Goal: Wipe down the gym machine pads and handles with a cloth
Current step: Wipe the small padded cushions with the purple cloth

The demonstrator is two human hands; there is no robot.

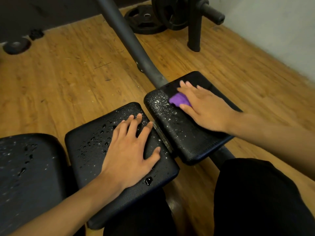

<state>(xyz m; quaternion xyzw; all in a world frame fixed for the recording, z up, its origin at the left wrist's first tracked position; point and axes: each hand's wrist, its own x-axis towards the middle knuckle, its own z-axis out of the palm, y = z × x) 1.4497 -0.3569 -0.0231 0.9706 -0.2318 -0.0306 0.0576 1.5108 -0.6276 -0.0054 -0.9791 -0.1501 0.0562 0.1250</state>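
Wiping of the pads is the step in hand, and I judge it is at an early stage, because drops of water lie on all three pads and no handle shows any sign of attention. The next move calls, I think, for sliding the cloth with flat, even pressure toward the thumb side of the right hand, where the spray is thickest. Nearest, the left hand [131,150] lies wide and flat on the middle pad [92,150], its fingers spread and straight; it holds nothing and seems only to steady the body. On the outer side of this hand, beyond the wrist, is a third wet pad [25,167]. Further away, the right hand [204,108] presses the purple cloth [179,100] onto the far pad [179,133]; its fingers are stretched out over the cloth, not curled round it, and the cloth shows only between thumb and forefinger. Beyond its fingertips the pad looks smooth and without drops. Past both hands a dark frame tube [129,40] rises over the wooden floor [68,74], and weight plates [144,19] lie far behind it.
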